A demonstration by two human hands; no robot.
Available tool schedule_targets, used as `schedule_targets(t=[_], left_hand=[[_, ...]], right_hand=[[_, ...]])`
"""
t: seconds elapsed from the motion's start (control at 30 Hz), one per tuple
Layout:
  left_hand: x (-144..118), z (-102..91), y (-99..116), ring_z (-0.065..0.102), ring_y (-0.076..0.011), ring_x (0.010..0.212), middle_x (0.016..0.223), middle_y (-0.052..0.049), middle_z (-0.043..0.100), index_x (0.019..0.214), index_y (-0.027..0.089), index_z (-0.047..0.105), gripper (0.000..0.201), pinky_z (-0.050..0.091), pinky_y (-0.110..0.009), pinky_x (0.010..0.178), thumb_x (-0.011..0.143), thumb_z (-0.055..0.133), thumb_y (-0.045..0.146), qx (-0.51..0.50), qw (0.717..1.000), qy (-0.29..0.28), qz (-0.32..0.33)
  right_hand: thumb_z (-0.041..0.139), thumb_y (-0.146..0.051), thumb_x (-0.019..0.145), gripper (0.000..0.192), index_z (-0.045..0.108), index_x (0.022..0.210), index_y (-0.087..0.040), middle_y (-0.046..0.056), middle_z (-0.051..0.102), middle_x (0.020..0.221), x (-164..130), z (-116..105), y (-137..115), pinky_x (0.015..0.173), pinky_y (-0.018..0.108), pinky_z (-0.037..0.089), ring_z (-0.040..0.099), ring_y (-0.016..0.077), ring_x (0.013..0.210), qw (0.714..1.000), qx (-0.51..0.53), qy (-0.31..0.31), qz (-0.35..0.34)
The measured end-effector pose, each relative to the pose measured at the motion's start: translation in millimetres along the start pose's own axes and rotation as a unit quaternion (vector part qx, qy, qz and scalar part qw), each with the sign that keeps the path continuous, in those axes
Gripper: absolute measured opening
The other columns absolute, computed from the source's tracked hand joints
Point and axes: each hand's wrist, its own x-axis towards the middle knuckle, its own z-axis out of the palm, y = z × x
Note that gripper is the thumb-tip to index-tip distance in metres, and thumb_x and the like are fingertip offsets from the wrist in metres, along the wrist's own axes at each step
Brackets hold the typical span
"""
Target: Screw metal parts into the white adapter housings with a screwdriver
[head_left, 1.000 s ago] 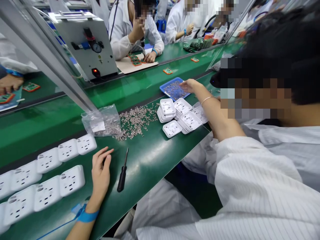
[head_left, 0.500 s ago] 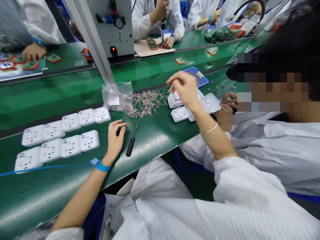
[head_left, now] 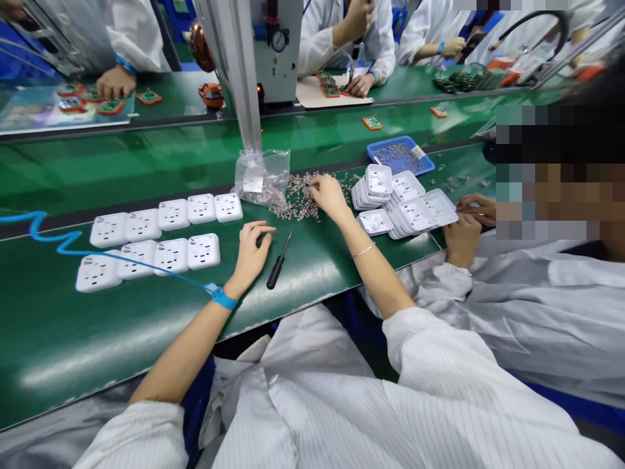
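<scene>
My right hand (head_left: 328, 194) reaches into a heap of small metal parts (head_left: 299, 207), its fingers bent together at the tips. Whatever they pinch is too small to make out. My left hand (head_left: 254, 247) rests on the green bench with its fingers apart and nothing in them. Just right of it lies a black-handled screwdriver (head_left: 276, 271), untouched. A clear plastic bag (head_left: 263, 181) of the same small parts stands behind the heap. Left of my left hand, white socket covers (head_left: 170, 255) sit in two rows.
Stacked white covers (head_left: 375, 195) stand right of the heap, with a blue tray (head_left: 401, 156) of small parts behind them. A co-worker's hands (head_left: 463, 231) are close by on the right. A metal post (head_left: 249, 85) rises behind the bag. My blue wrist cord (head_left: 146, 264) crosses the covers.
My right hand has moved left and down from above the stacked covers to the metal parts. My left hand stays beside the screwdriver, still open. The camera view has shifted.
</scene>
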Motion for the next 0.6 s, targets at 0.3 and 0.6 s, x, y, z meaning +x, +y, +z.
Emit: schedule_targets(t=[0.3,0.6], left_hand=[[-1.4,0.8,-0.8,0.053,-0.0237,0.126,0.124,-0.009,0.061,0.105,0.021,0.072,0.022,0.037,-0.046,0.115,0.095,0.053,0.021,-0.002,1.0,-0.011,0.0],[-4.4,4.6,2.2,0.053,-0.0238,0.123,0.123,-0.01,0.061,0.103,0.021,0.072,0.021,0.039,-0.046,0.113,0.094,0.054,0.015,-0.005,1.0,-0.009,-0.004]], right_hand=[[0.059,-0.017,0.088,0.023,0.074,0.103,-0.008,0.019,0.071,0.107,20.9,17.8,0.9,0.11,0.047,0.042,0.061,0.0328,0.112,0.994,-0.094,-0.054,-0.023],[0.057,-0.013,0.084,0.02,0.073,0.096,-0.011,0.018,0.072,0.102,20.6,13.4,0.4,0.098,0.042,0.049,0.064,0.0303,0.099,0.989,-0.118,-0.06,-0.063]])
